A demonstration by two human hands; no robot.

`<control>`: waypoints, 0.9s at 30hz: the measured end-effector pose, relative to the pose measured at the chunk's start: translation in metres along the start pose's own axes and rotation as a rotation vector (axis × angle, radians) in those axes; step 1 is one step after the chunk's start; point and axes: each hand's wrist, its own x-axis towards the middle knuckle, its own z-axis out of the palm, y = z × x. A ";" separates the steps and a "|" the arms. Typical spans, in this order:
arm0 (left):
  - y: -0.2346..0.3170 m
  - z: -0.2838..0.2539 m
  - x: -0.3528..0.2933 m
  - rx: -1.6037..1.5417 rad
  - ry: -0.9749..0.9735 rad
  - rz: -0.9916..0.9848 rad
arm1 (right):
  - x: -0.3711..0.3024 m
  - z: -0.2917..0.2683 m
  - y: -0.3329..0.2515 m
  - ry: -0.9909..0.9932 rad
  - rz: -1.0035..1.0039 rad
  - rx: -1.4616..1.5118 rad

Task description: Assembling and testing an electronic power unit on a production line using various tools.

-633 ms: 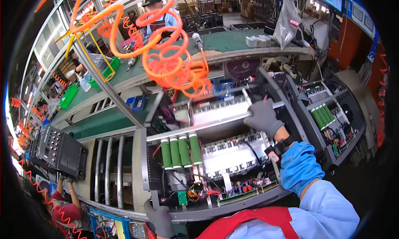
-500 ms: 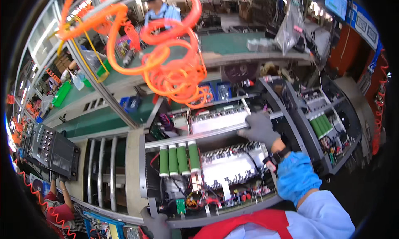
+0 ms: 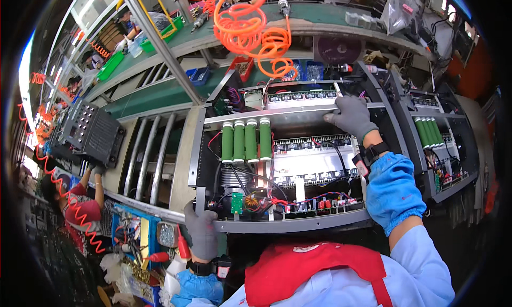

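A dark metal chassis lies open before me, its circuit boards, wiring and a row of green cylindrical resistors exposed. Across it runs a silver crossbar. My right hand, in a grey glove, is closed over that bar toward its right end, thumb pointing left. At the near left corner of the chassis, my left hand, also gloved, is closed round the frame's edge; some of its fingers are hidden. A small green board and a wound coil sit inside, close to that corner.
A second open chassis stands at the right. Metal rollers and a dark cased unit lie to the left, where another person works. Coiled orange hoses hang above. A blue tool bin sits near my left arm.
My view has shifted, so the chassis appears higher and a little farther right. More of my left hand and wrist now shows. Both hands remain on the chassis.
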 end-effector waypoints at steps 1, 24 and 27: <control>-0.003 -0.001 -0.011 -0.064 -0.003 -0.038 | -0.002 -0.003 0.002 -0.015 -0.007 0.012; 0.097 0.115 -0.009 1.580 -0.722 0.738 | -0.064 0.008 -0.142 -0.798 0.110 1.087; 0.084 0.130 -0.001 1.626 -0.695 0.873 | -0.048 0.084 -0.125 -0.250 -0.664 0.404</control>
